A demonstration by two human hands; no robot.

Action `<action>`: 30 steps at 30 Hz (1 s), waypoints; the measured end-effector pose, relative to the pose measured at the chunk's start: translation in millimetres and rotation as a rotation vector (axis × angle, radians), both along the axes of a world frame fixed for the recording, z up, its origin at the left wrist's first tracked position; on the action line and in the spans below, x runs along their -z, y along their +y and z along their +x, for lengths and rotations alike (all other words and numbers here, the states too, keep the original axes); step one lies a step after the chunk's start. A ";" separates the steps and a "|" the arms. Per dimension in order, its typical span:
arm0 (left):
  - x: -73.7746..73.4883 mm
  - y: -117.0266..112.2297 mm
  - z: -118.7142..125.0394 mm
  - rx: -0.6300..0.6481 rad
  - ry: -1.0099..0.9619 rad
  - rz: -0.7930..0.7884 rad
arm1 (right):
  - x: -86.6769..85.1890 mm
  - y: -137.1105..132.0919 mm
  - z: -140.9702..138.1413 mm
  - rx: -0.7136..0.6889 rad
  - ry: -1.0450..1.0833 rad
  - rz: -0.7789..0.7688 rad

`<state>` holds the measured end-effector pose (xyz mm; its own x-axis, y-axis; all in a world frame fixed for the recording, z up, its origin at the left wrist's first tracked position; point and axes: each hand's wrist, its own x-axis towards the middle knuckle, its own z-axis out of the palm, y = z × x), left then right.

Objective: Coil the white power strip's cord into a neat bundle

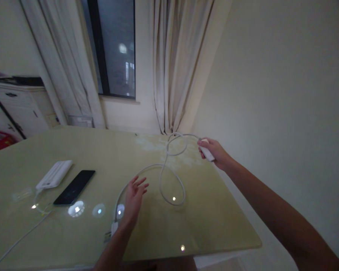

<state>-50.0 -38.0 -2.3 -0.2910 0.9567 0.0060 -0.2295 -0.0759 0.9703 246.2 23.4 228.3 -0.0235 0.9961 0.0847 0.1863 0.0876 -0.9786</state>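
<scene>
My right hand (215,150) is closed around a white oblong block (207,151) at one end of a cable, held near the table's right edge. From the block the pale grey cable (183,190) runs in loose loops over the table to a white plug (114,228) close to the front edge, with metal showing at its tip. My left hand (135,194) hovers with fingers spread beside the cable's left stretch, holding nothing. The left forearm partly covers the plug's surroundings.
On the left of the glossy table (214,218) lie a black smartphone (75,187) and a white power bank (55,174). A thin white cord (25,235) trails to the lower left. Behind stand curtains (175,64), a window and a white cabinet (14,103); a wall rises at right.
</scene>
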 end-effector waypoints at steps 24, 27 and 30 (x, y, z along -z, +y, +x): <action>-148.6 76.3 68.4 0.621 1.198 0.825 | 1.9 -96.5 44.5 -0.083 -0.913 0.326; -154.0 72.5 61.9 0.654 1.120 0.805 | 0.3 -106.3 53.4 0.066 -1.046 0.378; -156.2 58.2 41.6 0.704 0.997 0.692 | 3.3 -107.6 77.0 0.339 -1.066 0.390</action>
<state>-8.4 20.2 153.9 0.6482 0.6163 0.4473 0.3352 -0.7583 0.5591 323.1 -84.1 224.9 -0.0060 0.8761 0.4821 0.9629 0.1351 -0.2335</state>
